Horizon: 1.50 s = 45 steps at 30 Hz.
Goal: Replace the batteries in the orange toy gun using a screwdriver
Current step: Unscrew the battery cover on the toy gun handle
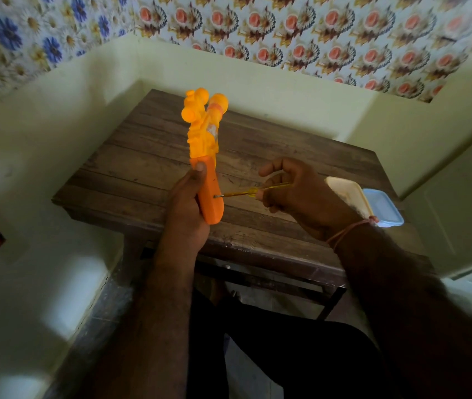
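The two bare forearms come up from the bottom edge, nearest the camera, and meet over the wooden table (148, 156). The left hand (185, 203), at about 7 o'clock from the middle of the table, is wrapped closed around the grip of the orange toy gun (204, 139), with the thumb pressed flat on the upper part of the grip. The gun stands almost upright above the table, its barrel pointing toward 12 o'clock, to the wall with flower paper.

The right hand (295, 194), at about 4 o'clock from the gun, pinches the yellow screwdriver (253, 192) between thumb and fingers; the index finger is curled above it. The screwdriver lies nearly level, and its metal tip touches a small screw hole on the right side of the grip. A thin reddish thread (352, 227) is tied around the right wrist.

At 3 o'clock, on the right edge of the table, a cream-coloured container (347, 191) leans over a light blue lid (384, 208), partly hidden behind the right wrist.
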Tool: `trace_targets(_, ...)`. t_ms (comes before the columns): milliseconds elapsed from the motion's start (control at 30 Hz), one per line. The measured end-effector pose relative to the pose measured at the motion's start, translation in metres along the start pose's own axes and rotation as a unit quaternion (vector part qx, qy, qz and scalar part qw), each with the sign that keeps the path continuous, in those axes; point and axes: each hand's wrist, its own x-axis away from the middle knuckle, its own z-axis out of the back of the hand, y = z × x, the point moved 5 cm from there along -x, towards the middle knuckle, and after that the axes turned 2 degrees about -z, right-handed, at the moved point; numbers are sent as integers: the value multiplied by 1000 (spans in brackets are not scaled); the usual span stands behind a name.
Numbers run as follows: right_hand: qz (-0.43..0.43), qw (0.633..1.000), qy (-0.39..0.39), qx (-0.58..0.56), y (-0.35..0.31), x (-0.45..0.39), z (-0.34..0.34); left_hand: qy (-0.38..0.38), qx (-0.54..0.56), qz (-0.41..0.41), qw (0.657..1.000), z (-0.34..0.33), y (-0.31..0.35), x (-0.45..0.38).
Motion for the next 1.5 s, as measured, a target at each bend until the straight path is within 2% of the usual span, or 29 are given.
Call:
trace_targets(333, 14, 994, 34, 103, -5, 0, -3, 14, -7, -1, 1000, 3, -1, -1)
trace_targets(533, 18, 1000, 9, 19, 5, 2, 3, 9, -2, 2, 1000, 2, -1, 0)
trace_targets(600, 3, 999, 27, -26, 16, 5, 7, 12, 4, 7, 1000, 2, 0, 1)
trace_targets(667, -22, 995, 84, -48, 33, 7, 15, 14, 6, 13, 1000, 1, 3, 2)
trace_targets(767, -68, 977, 204, 6, 70, 10, 31, 15, 13, 25, 999, -3, 4, 6)
trace_targets(833, -100, 966, 237, 32, 92, 11, 37, 13, 14, 31, 999, -5, 5, 8)
trace_targets(933, -116, 960, 247, 61, 107, 11, 40, 9, 5, 31, 999, -8, 6, 10)
trace_targets(1133, -86, 950, 240, 180, 102, 8, 45, 19, 5, 35, 999, -13, 6, 12)
trace_targets(1233, -93, 944, 218, 230, 104, 8, 43, 20, 2, 31, 999, -12, 7, 12)
trace_targets(1333, -29, 921, 246, 300, 90, 11, 36, 20, -11, 29, 999, -16, 7, 13)
trace_targets(1400, 36, 930, 251, 264, 68, 15, 21, 27, -35, 19, 999, -20, 7, 15)
trace_targets(1500, 45, 976, 212, 25, 40, 22, -19, 46, -127, -20, 991, -31, 14, 19)
